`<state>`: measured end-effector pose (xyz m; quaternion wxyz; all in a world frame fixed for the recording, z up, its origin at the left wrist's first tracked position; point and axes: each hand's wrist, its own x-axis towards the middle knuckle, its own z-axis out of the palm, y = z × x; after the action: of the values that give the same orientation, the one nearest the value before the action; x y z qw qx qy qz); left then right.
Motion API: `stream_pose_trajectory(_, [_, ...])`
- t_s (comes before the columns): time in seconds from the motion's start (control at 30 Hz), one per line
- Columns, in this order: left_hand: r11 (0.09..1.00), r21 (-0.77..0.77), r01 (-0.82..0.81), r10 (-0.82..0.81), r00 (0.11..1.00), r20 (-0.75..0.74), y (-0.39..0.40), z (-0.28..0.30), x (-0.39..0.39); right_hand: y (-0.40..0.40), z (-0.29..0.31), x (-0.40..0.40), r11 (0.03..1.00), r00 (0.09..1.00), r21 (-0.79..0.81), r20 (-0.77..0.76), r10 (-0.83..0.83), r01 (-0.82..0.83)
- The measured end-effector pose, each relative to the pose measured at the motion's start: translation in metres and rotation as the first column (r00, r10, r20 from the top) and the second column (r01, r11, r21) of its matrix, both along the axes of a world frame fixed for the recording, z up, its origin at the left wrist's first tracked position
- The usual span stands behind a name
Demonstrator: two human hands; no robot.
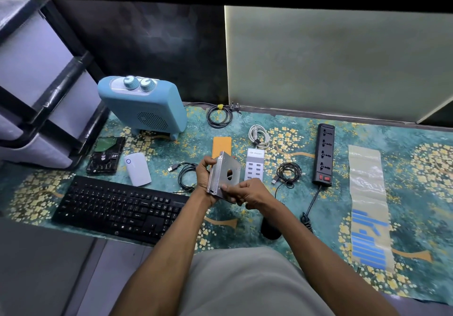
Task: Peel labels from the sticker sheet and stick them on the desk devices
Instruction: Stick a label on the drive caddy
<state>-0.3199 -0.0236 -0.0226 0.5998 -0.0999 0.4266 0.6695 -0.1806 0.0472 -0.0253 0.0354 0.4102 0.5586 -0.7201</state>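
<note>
At centre frame, the left hand (205,172) gripped a tilted metal drive caddy (224,176), likely steadying it, while the right hand (247,193) pinched its lower edge, seemingly pressing a label. At lower right lay the sticker sheet (369,208).

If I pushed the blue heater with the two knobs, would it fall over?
It might. The blue heater stands upright and tall on small feet, so a push up high by the knobs could tip it. Its plastic body looks stiff, and probably slides on the patterned mat if pushed low.
</note>
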Motion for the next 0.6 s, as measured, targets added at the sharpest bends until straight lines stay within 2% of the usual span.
stream_pose_trajectory(0.13, [0.996, -0.068, -0.054, 0.043, 0.988, -0.147, 0.009, -0.005, -0.005, 0.002, -0.011, 0.008, 0.98, 0.988, 0.173, 0.132, 0.074, -0.096])
stream_pose_trajectory(0.2, [0.993, -0.111, -0.029, -0.001, 0.965, -0.261, 0.012, 0.0, 0.002, -0.002, -0.023, 0.014, 0.958, 0.982, 0.278, 0.19, 0.012, -0.066])
stream_pose_trajectory(0.27, [0.981, -0.19, 0.028, -0.108, 0.898, -0.427, 0.008, 0.006, 0.012, -0.006, -0.03, 0.019, 0.946, 0.974, 0.321, 0.19, -0.121, 0.054])
stream_pose_trajectory(0.3, [0.97, -0.239, 0.036, -0.167, 0.813, -0.557, 0.007, 0.003, 0.016, -0.007, -0.031, 0.02, 0.93, 0.966, 0.348, 0.178, -0.186, 0.115])
stream_pose_trajectory(0.33, [0.954, -0.298, 0.04, -0.243, 0.686, -0.686, 0.003, 0.003, 0.024, -0.007, -0.033, 0.022, 0.912, 0.956, 0.381, 0.175, -0.235, 0.154])
stream_pose_trajectory(0.37, [0.922, -0.387, 0.031, -0.342, 0.537, -0.771, 0.0, -0.005, 0.029, -0.006, -0.033, 0.023, 0.893, 0.947, 0.413, 0.175, -0.271, 0.179])
stream_pose_trajectory(0.4, [0.867, -0.498, -0.004, -0.454, 0.404, -0.794, -0.005, -0.009, 0.037, -0.006, -0.034, 0.025, 0.878, 0.936, 0.434, 0.178, -0.305, 0.203])
stream_pose_trajectory(0.47, [0.717, -0.682, -0.144, -0.656, 0.193, -0.73, -0.017, -0.02, 0.053, -0.006, -0.032, 0.028, 0.857, 0.909, 0.451, 0.194, -0.369, 0.251])
stream_pose_trajectory(0.5, [0.671, -0.712, -0.206, -0.711, 0.093, -0.697, -0.023, -0.021, 0.064, -0.007, -0.032, 0.03, 0.847, 0.898, 0.459, 0.199, -0.393, 0.269])
stream_pose_trajectory(0.6, [0.626, -0.724, -0.289, -0.776, -0.137, -0.616, -0.038, -0.023, 0.089, -0.009, -0.029, 0.038, 0.815, 0.88, 0.483, 0.167, -0.445, 0.321])
